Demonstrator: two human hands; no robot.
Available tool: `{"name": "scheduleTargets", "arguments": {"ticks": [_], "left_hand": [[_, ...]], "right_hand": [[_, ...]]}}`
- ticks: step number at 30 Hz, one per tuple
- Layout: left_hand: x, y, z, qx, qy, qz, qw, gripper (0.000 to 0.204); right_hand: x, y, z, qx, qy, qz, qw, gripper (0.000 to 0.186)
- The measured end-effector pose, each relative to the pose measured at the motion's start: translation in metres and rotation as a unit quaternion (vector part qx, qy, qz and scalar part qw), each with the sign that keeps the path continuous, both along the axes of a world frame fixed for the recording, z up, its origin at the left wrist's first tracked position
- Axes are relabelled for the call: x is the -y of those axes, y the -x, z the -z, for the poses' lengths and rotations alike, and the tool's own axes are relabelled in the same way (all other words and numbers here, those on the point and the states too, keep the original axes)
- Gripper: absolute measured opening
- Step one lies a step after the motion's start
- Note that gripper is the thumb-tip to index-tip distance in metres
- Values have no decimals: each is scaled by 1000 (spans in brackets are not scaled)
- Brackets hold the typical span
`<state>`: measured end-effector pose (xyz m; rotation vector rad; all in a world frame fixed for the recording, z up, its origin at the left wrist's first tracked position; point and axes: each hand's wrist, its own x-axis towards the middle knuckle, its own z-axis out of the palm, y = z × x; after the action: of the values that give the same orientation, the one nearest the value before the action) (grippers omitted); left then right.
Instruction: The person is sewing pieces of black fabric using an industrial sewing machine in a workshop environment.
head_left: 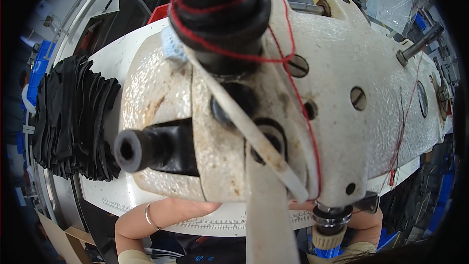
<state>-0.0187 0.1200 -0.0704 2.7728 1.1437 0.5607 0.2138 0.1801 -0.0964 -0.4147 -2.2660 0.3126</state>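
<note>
Hands (199,208) lie mostly hidden behind the white sewing machine (337,132)

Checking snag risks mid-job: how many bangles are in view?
1: a bangle around the left wrist. The white sewing machine hides part of the right arm, so another may be hidden.

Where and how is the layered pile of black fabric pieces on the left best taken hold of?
Probably by the lower ends of the layered pile of black fabric pieces, coming from the person's side. Its folds run toward the person, leaving those ends exposed, while the glossy white sewing machine appears close on the right. The layers look limp, so pinching several together seems best.
</note>
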Motion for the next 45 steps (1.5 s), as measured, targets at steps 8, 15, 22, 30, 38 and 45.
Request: {"name": "scheduleTargets", "arguments": {"ticks": [8,15,22,30,38,45], "left_hand": [[-4,-3,-5,28,-7,19,999,21],[-18,-8,-14,137,-8,3,990,22],[-8,1,-16,40,146,80,985,33],[-15,-6,-22,77,31,2,997,41],[-16,-6,-19,87,41,-5,995,38],[-42,0,-14,88,307,-87,944,36]], "right_hand": [[6,-2,-1,23,-10,34,999,21],[9,1,-2,54,61,49,995,19],[8,-16,0,49,75,57,994,17],[-17,-12,14,-26,336,137,931,6],[5,-12,-28,41,349,56,935,14],[4,-13,-39,72,326,54,941,25]]}}
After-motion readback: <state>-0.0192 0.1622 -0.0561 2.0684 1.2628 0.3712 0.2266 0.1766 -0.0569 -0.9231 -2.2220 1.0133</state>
